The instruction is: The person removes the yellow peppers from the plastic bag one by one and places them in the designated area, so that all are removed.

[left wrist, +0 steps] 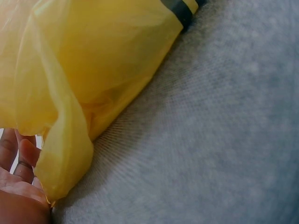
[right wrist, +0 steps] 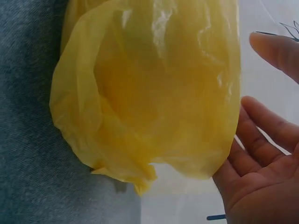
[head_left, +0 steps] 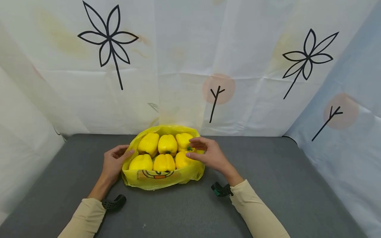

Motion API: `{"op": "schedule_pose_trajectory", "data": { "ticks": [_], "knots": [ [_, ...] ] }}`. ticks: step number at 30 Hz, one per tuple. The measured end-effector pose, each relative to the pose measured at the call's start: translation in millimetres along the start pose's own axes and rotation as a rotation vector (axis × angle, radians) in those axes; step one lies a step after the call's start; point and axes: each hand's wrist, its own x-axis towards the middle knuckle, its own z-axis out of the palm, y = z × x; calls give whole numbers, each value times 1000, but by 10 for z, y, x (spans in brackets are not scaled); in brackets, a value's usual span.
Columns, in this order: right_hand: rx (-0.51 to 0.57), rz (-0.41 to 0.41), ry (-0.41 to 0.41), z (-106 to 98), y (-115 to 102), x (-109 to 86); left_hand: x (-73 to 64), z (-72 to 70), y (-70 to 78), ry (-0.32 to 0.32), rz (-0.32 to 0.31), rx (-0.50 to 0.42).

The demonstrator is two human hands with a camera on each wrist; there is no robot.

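A yellow plastic bag (head_left: pixel 160 180) sits on the table with its mouth held wide, and several yellow bell peppers (head_left: pixel 167 144) lie inside in two rows. At the bag's left rim is my left hand (head_left: pixel 112 163), thumb over the edge and the fingers loosely bent beside it. My right hand (head_left: pixel 209 153) hovers over the right end, thumb and fingers spread apart near the rightmost peppers. From the right wrist, that hand's fingers (right wrist: pixel 266 126) stand beside the bag's side (right wrist: pixel 154 93). The left wrist view shows the bag (left wrist: pixel 112 51) partly covering the left fingers.
The dark grey table (head_left: pixel 166 215) extends around the bag. Behind it hangs a pale curtain (head_left: pixel 178 49) with leaf drawings, close to the bag's back. Black wrist devices (head_left: pixel 114 202) are strapped on both forearms.
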Motion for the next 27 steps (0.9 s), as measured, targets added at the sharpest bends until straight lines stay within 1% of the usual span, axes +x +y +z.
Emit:
{"op": "schedule_pose_trajectory", "data": {
  "ticks": [7,12,19,27],
  "knots": [
    [-94,19,-9,10,70,-2,0,-2,5,-11,5,-16],
    [-135,32,-51,17,108,6,8,0,10,-5,9,-24],
    [-147,77,-107,9,128,13,14,2,11,-9,9,-44],
    [-160,77,-187,18,144,-2,-3,7,-5,-11,2,-14]
  ]
}}
